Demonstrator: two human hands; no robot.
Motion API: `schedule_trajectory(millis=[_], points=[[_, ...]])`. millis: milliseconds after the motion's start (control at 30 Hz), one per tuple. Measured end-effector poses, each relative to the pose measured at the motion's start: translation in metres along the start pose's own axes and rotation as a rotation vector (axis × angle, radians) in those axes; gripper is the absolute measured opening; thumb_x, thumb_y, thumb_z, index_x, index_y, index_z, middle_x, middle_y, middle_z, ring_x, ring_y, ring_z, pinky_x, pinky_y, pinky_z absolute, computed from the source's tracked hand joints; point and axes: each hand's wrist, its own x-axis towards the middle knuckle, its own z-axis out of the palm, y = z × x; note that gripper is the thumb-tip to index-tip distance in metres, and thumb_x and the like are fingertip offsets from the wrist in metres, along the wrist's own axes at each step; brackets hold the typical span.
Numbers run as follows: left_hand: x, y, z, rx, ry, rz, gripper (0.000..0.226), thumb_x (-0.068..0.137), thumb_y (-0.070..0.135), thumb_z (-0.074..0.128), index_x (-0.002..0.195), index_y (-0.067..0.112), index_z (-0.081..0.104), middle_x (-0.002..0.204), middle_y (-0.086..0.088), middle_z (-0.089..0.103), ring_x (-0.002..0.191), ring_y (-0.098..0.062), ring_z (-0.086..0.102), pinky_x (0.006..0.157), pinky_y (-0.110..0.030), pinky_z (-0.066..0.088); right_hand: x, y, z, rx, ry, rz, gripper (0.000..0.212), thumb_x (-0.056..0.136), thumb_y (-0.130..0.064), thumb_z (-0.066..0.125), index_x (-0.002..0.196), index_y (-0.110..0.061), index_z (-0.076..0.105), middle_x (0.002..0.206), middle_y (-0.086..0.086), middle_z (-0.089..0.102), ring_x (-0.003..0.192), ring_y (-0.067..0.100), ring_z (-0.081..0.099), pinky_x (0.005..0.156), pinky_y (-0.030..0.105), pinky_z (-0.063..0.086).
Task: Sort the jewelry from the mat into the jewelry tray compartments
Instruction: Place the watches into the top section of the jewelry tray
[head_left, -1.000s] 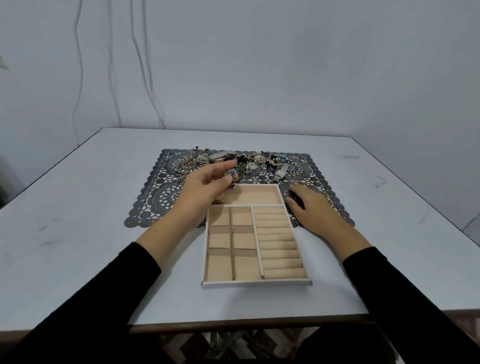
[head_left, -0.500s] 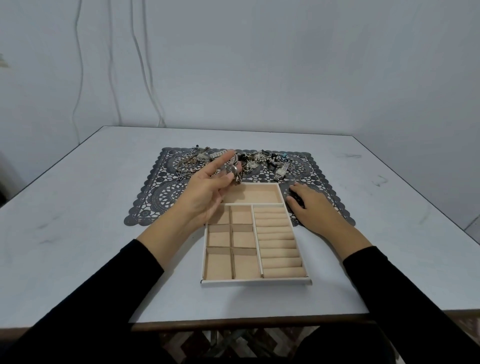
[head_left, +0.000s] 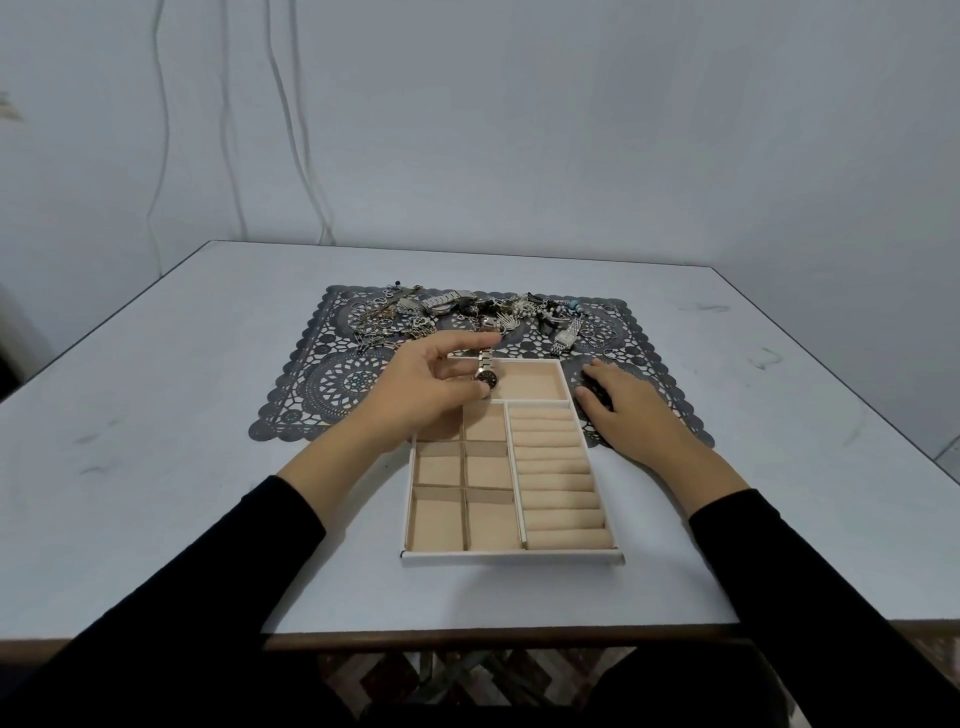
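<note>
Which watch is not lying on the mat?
The dark-faced watch hanging from the left hand over the tray; the others lie on the mat.

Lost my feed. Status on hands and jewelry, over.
Left hand pinching watch over tray's far compartment. Right hand flat on mat. Other jewelry piled at mat's far edge. Nothing in the way.

Single view, head-worn, wide-angle. Faces forward and down across the surface (head_left: 156, 415) to the far wall (head_left: 519, 130) (wall fills the upper frame). Close, arm's reach: left sleeve (head_left: 208, 597) and right sleeve (head_left: 810, 597) enter from the lower corners. Tray (head_left: 511, 558) sits at frame centre, with the mat (head_left: 332, 384) just above it.
</note>
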Motion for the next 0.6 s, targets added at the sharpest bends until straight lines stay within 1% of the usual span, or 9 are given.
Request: schedule_trajectory(millis=[33, 100, 167, 233, 267, 367, 500, 567, 600], points=[[0.0, -0.001, -0.001, 0.007, -0.006, -0.003, 0.049, 0.082, -0.013, 0.066, 0.123, 0.012, 0.063, 0.061, 0.017, 0.068, 0.065, 0.008, 0.063, 0.068, -0.01, 0.048, 0.0, 0.0, 0.0, 0.002, 0.001, 0.0, 0.048, 0.1, -0.033, 0.043, 0.143, -0.011, 0.04, 0.152, 0.007, 0.035, 0.141, 0.019, 0.029, 0.112, 0.028, 0.023], [0.001, -0.001, -0.003, 0.04, 0.002, -0.002, 0.044, 0.083, -0.008, 0.069, 0.12, 0.016, 0.066, 0.066, 0.016, 0.07, 0.069, 0.006, 0.065, 0.071, -0.012, 0.05, 0.0, -0.001, 0.0, 0.0, 0.005, -0.003, 0.048, 0.1, -0.032, 0.043, 0.142, -0.01, 0.041, 0.151, 0.007, 0.036, 0.141, 0.019, 0.03, 0.112, 0.027, 0.023], [0.003, -0.004, -0.005, 0.056, 0.034, -0.003, 0.039, 0.084, -0.003, 0.07, 0.116, 0.019, 0.069, 0.081, 0.011, 0.075, 0.078, 0.0, 0.07, 0.077, -0.019, 0.055, 0.0, -0.001, 0.0, -0.005, 0.009, -0.007, 0.048, 0.1, -0.032, 0.044, 0.142, -0.01, 0.041, 0.151, 0.008, 0.036, 0.141, 0.019, 0.03, 0.111, 0.026, 0.022], [0.005, -0.007, -0.005, 0.063, 0.069, -0.01, 0.036, 0.085, -0.002, 0.069, 0.114, 0.019, 0.07, 0.098, 0.005, 0.076, 0.088, -0.008, 0.072, 0.085, -0.028, 0.057, 0.0, -0.001, 0.0, -0.005, 0.012, -0.009, 0.047, 0.1, -0.031, 0.044, 0.142, -0.01, 0.042, 0.151, 0.008, 0.037, 0.141, 0.018, 0.03, 0.111, 0.025, 0.022], [0.006, -0.007, -0.005, 0.071, 0.078, -0.015, 0.036, 0.085, -0.002, 0.069, 0.114, 0.02, 0.07, 0.102, 0.002, 0.075, 0.092, -0.01, 0.072, 0.088, -0.031, 0.057, 0.0, -0.001, 0.0, -0.003, 0.013, -0.009, 0.047, 0.1, -0.031, 0.044, 0.142, -0.009, 0.042, 0.15, 0.008, 0.038, 0.141, 0.018, 0.03, 0.111, 0.026, 0.022], [0.009, -0.008, -0.006, 0.075, 0.085, -0.014, 0.035, 0.084, 0.0, 0.07, 0.112, 0.021, 0.071, 0.104, 0.003, 0.074, 0.094, -0.01, 0.072, 0.088, -0.029, 0.057, 0.001, 0.0, 0.0, 0.003, 0.016, -0.01, 0.047, 0.099, -0.031, 0.045, 0.141, -0.009, 0.043, 0.15, 0.009, 0.039, 0.14, 0.019, 0.032, 0.111, 0.027, 0.023], [0.013, -0.008, -0.009, 0.058, 0.107, -0.008, 0.037, 0.084, -0.003, 0.07, 0.107, 0.025, 0.07, 0.096, 0.019, 0.07, 0.091, -0.005, 0.072, 0.087, -0.026, 0.057, 0.001, 0.0, 0.0, -0.006, 0.013, -0.012, 0.047, 0.099, -0.031, 0.044, 0.141, -0.009, 0.042, 0.15, 0.009, 0.039, 0.14, 0.019, 0.032, 0.112, 0.028, 0.023], [0.014, -0.01, -0.01, 0.09, 0.106, -0.008, 0.037, 0.084, -0.002, 0.07, 0.105, 0.028, 0.07, 0.099, 0.013, 0.071, 0.09, -0.002, 0.071, 0.085, -0.024, 0.057, 0.001, 0.0, 0.0, -0.009, 0.012, -0.012, 0.047, 0.099, -0.031, 0.044, 0.141, -0.009, 0.042, 0.15, 0.009, 0.039, 0.14, 0.019, 0.033, 0.111, 0.027, 0.023], [0.014, -0.011, -0.01, 0.117, 0.104, -0.003, 0.037, 0.084, -0.001, 0.071, 0.105, 0.029, 0.071, 0.105, 0.009, 0.071, 0.092, -0.001, 0.07, 0.086, -0.023, 0.057, 0.001, 0.0, 0.0, -0.01, 0.011, -0.012, 0.047, 0.099, -0.032, 0.044, 0.141, -0.009, 0.042, 0.15, 0.009, 0.039, 0.14, 0.019, 0.033, 0.111, 0.027, 0.024]])
